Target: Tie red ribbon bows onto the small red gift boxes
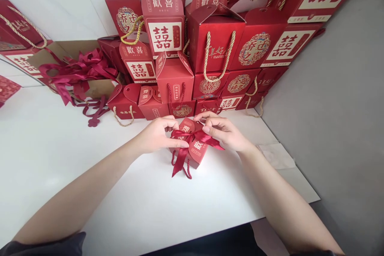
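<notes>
A small red gift box point(195, 153) with Chinese lettering stands on the white table point(156, 204) in front of me. A dark red ribbon point(183, 155) is tied across its top, with tails hanging down the front. My left hand point(159, 134) pinches the ribbon's left loop, fingers closed. My right hand point(223, 130) pinches the ribbon's right side at the box top, fingers closed too. Both hands touch the box's upper edge.
A stack of red gift boxes point(216, 44) with rope handles fills the back of the table against the wall. At the back left, a cardboard box point(70, 50) holds loose red ribbons point(78, 72). A white paper sheet point(276, 155) lies at the table's right edge.
</notes>
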A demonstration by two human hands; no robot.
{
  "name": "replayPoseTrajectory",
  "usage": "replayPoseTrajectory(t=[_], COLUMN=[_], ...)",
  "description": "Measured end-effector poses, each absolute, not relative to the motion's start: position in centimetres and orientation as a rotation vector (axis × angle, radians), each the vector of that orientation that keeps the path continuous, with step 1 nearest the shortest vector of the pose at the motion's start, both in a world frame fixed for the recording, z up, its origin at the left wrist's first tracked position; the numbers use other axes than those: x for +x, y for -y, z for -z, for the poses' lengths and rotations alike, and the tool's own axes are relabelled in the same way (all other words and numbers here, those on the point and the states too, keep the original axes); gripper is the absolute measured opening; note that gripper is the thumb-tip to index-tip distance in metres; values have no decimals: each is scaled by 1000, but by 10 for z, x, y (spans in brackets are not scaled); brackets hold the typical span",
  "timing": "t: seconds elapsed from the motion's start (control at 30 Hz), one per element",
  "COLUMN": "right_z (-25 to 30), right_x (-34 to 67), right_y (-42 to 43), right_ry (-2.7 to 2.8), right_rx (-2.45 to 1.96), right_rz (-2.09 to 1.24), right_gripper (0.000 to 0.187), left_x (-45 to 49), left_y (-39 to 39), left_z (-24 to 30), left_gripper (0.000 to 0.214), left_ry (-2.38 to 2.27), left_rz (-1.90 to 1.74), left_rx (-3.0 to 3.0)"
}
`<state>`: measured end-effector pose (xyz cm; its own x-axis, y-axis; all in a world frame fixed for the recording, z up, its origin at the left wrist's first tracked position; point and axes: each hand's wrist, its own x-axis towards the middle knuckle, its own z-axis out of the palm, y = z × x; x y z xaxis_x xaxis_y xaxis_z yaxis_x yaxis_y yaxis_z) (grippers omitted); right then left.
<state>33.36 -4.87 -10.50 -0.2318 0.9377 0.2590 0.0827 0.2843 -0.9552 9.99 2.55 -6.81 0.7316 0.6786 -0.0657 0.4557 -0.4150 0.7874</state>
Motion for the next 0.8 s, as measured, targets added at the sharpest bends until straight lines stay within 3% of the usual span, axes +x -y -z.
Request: replayPoseTrajectory(t=[0.23,0.3,0.37,0.53,0.8], right_z=[115,112,106,83,69], right_x=[337,339,341,345,336], right_y=[44,44,46,56,70], right_ry=[1484,1488,1511,1749,1869], right_rx=[-854,-881,-1010,-1262,-1344], right_rz=[-1209,-1224,-1120,-702,-765], right_gripper=[36,28,19,27,29], left_x=[100,99,97,94,95], left_y=[-29,-30,-31,-33,-31], left_z=[72,71,70,64,63], left_gripper=[45,44,42,33,39], left_ry=[-813,-789,-770,-714,-693], left_rz=[-317,-326,-331,-291,-296], left_rx=[1991,1985,1976,1883,1906])
